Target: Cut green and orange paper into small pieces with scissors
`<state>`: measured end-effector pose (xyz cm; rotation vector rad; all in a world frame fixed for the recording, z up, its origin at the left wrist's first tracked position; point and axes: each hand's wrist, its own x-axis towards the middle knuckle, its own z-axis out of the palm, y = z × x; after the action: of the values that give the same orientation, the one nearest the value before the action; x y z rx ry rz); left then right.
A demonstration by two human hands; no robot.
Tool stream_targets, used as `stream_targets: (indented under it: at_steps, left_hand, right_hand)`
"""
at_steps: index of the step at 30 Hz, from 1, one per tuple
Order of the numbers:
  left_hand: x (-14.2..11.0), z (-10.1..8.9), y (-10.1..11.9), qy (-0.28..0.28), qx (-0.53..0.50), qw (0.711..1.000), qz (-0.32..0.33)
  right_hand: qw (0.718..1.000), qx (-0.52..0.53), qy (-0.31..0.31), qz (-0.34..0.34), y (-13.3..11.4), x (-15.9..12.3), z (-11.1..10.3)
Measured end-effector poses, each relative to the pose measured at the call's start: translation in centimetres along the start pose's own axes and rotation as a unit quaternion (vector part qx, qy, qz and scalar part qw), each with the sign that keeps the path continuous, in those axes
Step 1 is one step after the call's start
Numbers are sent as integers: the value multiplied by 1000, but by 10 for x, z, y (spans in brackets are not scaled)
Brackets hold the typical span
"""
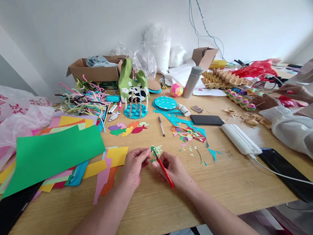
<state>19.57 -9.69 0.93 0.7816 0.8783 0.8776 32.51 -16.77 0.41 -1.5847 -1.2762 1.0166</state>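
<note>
the work sits at the lower centre of the frame, where both hands meet over the table [205,198]. the left hand [135,166] pinches thumb against bent fingers on a small green scrap [152,148] that peeks out at the fingertips, up and to the right of the palm. the right hand [175,168] is curled round the red scissors [167,173]; its fingers are closed about them, but whether the blades are parted is too small to tell.

the key relation is scrap to blades: the scissors' long axis slants from the handle, lower right, to the tip, upper left, and that tip comes right up to the scrap. the scrap is nearer the left hand, which holds it; from the right hand it lies up and to the left. its own long axis cannot be made out.

pale green clippings [157,150] lie just beyond the fingertips. a pen [161,126] lies further up the frame, and the big green sheet [61,154] is well apart at the left.
</note>
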Motion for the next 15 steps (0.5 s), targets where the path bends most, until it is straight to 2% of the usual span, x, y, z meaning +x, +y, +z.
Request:
stream_targets:
  at_steps: [8, 15]
  left_hand:
    - [-6, 2, -1, -14, 38, 999, -7]
    - [-6, 4, 1, -12, 51, 999, -3]
  right_hand:
    - [990, 106, -51, 81, -10, -1, -2]
    - [985, 126, -61, 101, -11, -1, -4]
